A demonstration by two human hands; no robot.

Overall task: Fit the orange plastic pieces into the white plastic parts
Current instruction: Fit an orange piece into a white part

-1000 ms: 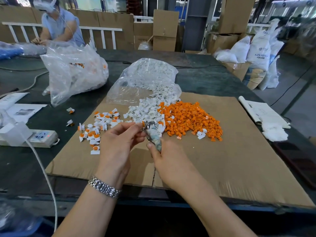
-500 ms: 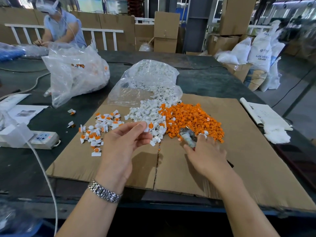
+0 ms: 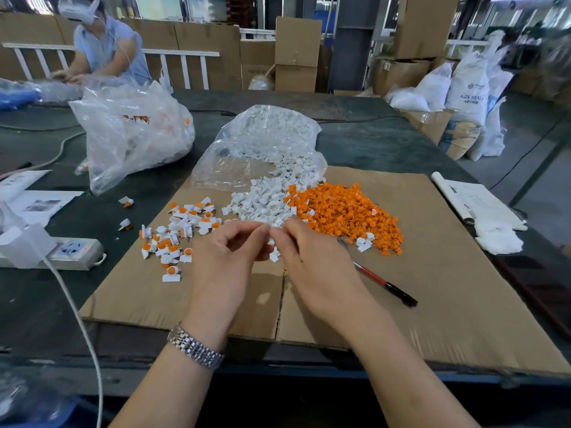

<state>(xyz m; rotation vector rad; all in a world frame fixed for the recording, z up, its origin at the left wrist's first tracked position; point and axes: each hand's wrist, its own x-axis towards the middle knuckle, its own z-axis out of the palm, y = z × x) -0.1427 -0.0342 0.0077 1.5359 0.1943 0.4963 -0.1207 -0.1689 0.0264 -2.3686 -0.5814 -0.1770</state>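
Both hands, left (image 3: 230, 257) & right (image 3: 312, 261), meet fingertip to fingertip at frame center, pinching something small (can't tell what) over the white parts (image 3: 262, 202).

Right hand (image 3: 312, 261) no longer gripping the tool (image 3: 381, 281); now lying flat on the cardboard (image 3: 448, 304) just right of that hand, red-and-black handle pointing away from the orange pieces (image 3: 346, 211). Moved back from the orange pieces to meet the left hand (image 3: 230, 251), fingertips of both touching over a small white part (image 3: 274, 257) near the white pile (image 3: 262, 202).
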